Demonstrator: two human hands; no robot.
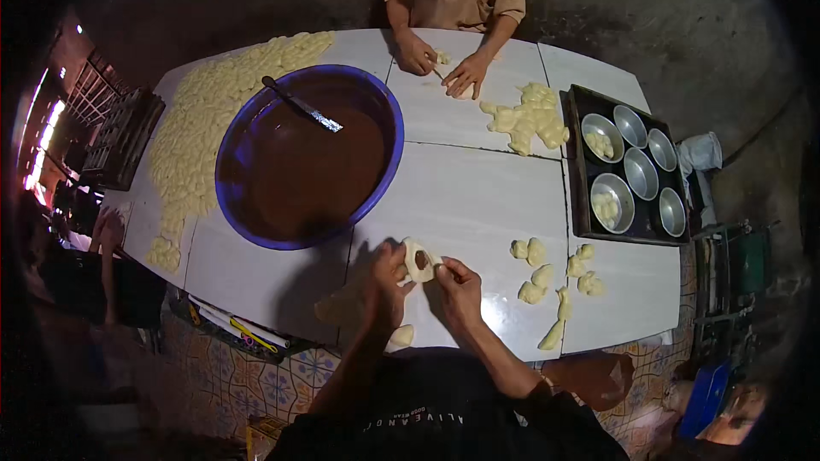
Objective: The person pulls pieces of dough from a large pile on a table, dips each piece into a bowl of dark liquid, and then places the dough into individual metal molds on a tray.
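Note:
Near the front edge of the white table, a small flat piece of pale dough (415,271) with a dab of brown filling on it is stretched between my hands. My left hand (388,283) is closed on its left edge. The fingers of my right hand (459,288) pinch its right side. Another dough piece (401,337) lies by my left wrist at the table edge. Beyond my left hand stands a large blue basin (389,177) of brown filling, with a dark-handled spreading knife (301,104) resting in it. Several shaped dough pieces (531,292) lie to my right.
Many dough pieces (184,149) cover the table's far left. Across the table (478,188) a person's hands (461,75) work dough with a thin tool, beside a dough pile (530,119). At right, a dark tray (584,224) carries several round metal tins (641,172), some holding dough.

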